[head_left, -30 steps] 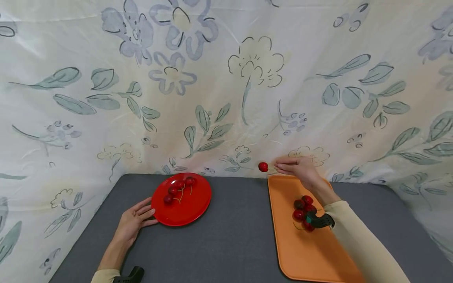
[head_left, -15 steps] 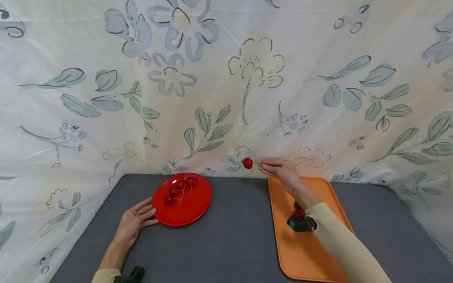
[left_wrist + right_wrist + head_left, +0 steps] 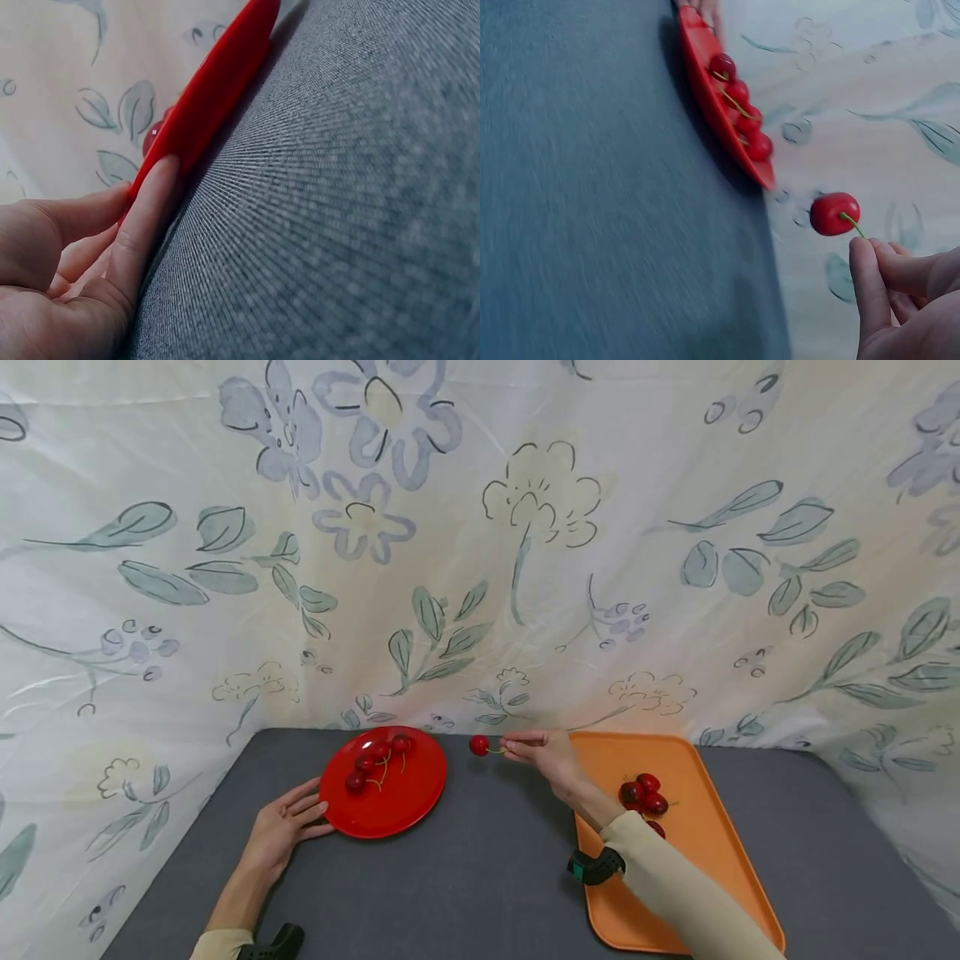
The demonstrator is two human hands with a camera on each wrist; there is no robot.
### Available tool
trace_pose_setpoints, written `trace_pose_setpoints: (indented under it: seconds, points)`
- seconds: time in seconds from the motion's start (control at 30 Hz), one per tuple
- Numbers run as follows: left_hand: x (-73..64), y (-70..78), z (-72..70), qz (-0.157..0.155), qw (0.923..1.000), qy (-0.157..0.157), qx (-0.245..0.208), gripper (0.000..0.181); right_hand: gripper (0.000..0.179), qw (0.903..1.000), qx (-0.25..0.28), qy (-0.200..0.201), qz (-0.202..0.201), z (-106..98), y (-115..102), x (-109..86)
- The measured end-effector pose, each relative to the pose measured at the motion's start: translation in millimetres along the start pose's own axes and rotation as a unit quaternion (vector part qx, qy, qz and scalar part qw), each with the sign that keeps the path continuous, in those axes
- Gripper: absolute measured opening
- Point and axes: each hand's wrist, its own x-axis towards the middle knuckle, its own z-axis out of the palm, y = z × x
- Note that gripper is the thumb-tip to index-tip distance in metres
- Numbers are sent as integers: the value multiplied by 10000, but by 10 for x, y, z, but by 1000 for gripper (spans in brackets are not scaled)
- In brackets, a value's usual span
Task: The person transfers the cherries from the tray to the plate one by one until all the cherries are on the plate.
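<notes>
Item: one cherry, held in the air above the grey bench, between two and three o'clock of the red plate, near the rim, apart from it. Item: right hand, thumb and fingers pinching that cherry's green stem, fruit itself untouched. Change logged across my last second of head view: the right hand has travelled toward nine o'clock and then lower, leaving the far end of the orange tray for the gap between tray and plate; the sleeved forearm slants over the tray. I judge the carry well advanced: cherry clear of the tray, closer to the plate, not yet set down. Item: left hand, unmoved over the same span, at the plate's eight o'clock, fingers extended and apart, tips against the rim; I read it as steadying. Item: four cherries, on the plate, stems on, in an arc from nine to one o'clock, undisturbed; I count bare room toward four. Item: tray stock, at least five cherries clustered toward the tray's eleven o'clock, exact count hidden.
</notes>
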Motion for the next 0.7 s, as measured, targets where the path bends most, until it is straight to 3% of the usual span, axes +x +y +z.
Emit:
trace_pose_setpoints:
  seconds: [0.27, 0.7]
  points:
    - [8, 4, 4, -55, 10000, -34, -61, 63, 28, 9989, 381, 255, -36, 382, 184, 136]
    - [11, 27, -2, -107, 9999, 10, 15, 64, 28, 9962, 808, 311, -22, 927, 332, 281]
